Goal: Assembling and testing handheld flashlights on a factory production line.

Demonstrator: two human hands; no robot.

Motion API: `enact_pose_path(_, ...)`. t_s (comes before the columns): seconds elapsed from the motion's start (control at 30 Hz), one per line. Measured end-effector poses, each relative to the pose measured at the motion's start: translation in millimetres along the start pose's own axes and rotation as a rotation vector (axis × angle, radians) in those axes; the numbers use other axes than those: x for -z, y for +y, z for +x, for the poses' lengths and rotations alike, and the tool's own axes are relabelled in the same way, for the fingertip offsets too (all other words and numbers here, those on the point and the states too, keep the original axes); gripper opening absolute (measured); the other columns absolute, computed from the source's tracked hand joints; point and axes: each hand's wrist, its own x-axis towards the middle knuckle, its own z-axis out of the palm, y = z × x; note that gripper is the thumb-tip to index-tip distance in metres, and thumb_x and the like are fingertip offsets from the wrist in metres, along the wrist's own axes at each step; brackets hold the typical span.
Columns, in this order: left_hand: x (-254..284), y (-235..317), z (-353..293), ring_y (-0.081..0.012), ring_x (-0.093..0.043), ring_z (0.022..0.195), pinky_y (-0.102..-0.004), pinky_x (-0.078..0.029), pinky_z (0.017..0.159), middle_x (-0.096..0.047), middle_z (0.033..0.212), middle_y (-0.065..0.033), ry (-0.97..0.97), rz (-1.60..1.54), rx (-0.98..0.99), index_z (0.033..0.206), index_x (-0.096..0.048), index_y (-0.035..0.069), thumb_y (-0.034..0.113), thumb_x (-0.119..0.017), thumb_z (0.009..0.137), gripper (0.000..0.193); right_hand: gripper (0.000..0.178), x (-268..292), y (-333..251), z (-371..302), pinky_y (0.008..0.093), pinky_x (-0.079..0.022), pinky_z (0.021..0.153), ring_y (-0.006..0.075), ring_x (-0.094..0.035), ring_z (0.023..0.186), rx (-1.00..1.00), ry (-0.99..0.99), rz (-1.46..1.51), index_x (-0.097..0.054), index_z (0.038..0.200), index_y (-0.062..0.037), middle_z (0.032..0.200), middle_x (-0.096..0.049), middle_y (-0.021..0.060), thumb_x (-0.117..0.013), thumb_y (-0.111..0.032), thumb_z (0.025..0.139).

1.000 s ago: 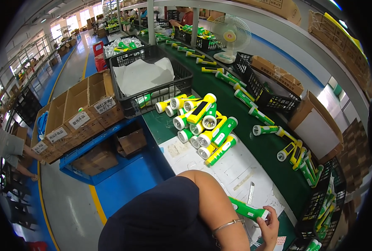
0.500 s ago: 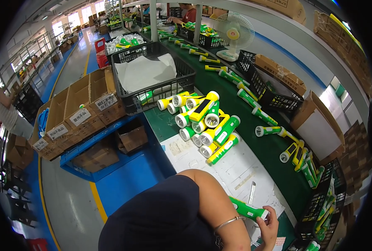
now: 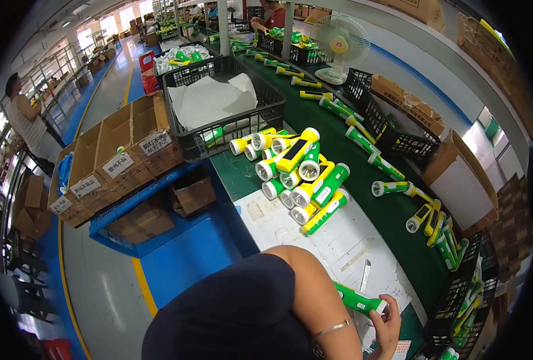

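Note:
A green flashlight (image 3: 359, 301) with a white head end is held low over the white-covered worktop. The fingers of my right hand (image 3: 387, 324) close round its head end, the thumb on the near side. My left arm (image 3: 321, 294), with a bracelet on it, crosses in front of the flashlight's other end, and my left hand is hidden. Just beyond the flashlight lies a slim metallic blade-like tool (image 3: 366, 275). Farther off, a heap of green and yellow flashlights (image 3: 323, 186) is stacked on the worktop, most lenses facing me. A sheet with red marks (image 3: 402, 347) lies beside my right hand.
A green conveyor belt (image 3: 362, 174) carries a line of flashlights. Black crates (image 3: 272, 114) stand at the worktop's far left and along the right. Open cartons (image 3: 107, 144) sit on the left, a fan (image 3: 340, 45) at the back. A person (image 3: 29, 117) stands at far left.
The view has shifted slightly, so the scene sits a little to the right, and more of the person at far left shows. My right hand keeps its hold on the flashlight.

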Motion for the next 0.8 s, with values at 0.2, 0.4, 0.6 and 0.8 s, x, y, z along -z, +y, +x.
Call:
enact_pose_path(0.2,-4,-7,-2,-0.0424,-0.054,0.084,-0.0444,-0.044,0.071,-0.057,0.087,-0.0282,0.025,-0.014,0.001,0.091,-0.056,-0.008,0.012,-0.054,0.083,0.022,0.041,1,5,-1,0.0170,-0.023,0.046,0.0009,-0.033,0.055,-0.011,-0.016,0.009,-0.048,0.111,-0.0025,0.067,-0.043,-0.0037,-0.065,-0.010,0.074)
enact_pose_path(0.4,-7,-12,-2,-0.0424,-0.054,0.083,-0.0442,-0.044,0.071,-0.057,0.087,-0.0282,0.058,-0.026,0.003,0.090,-0.056,-0.008,0.011,-0.053,0.083,0.021,0.042,3,5,-1,0.0169,-0.023,0.045,0.0007,-0.032,0.054,-0.014,-0.010,0.026,-0.048,0.111,-0.0018,0.068,-0.042,-0.0038,-0.065,-0.009,0.074)
enact_pose_path(0.6,-10,-22,1,-0.0424,-0.054,0.083,-0.0440,-0.044,0.070,-0.057,0.086,-0.0281,0.088,-0.032,0.007,0.090,-0.056,-0.008,0.011,-0.052,0.083,0.020,0.041,0,4,-2,0.0169,-0.021,0.045,0.0005,-0.030,0.053,0.011,-0.001,0.003,-0.048,0.111,-0.0019,0.067,-0.040,-0.0046,-0.064,-0.008,0.073)
enact_pose_path(0.8,-12,-3,-6,-0.0423,-0.054,0.082,-0.0438,-0.044,0.070,-0.057,0.085,-0.0281,0.076,-0.050,0.007,0.089,-0.056,-0.007,0.010,-0.052,0.084,0.019,0.041,3,10,-4,0.0175,-0.018,0.045,0.0006,-0.028,0.053,0.026,-0.012,-0.006,-0.049,0.110,-0.0025,0.066,-0.039,-0.0046,-0.065,-0.010,0.073)
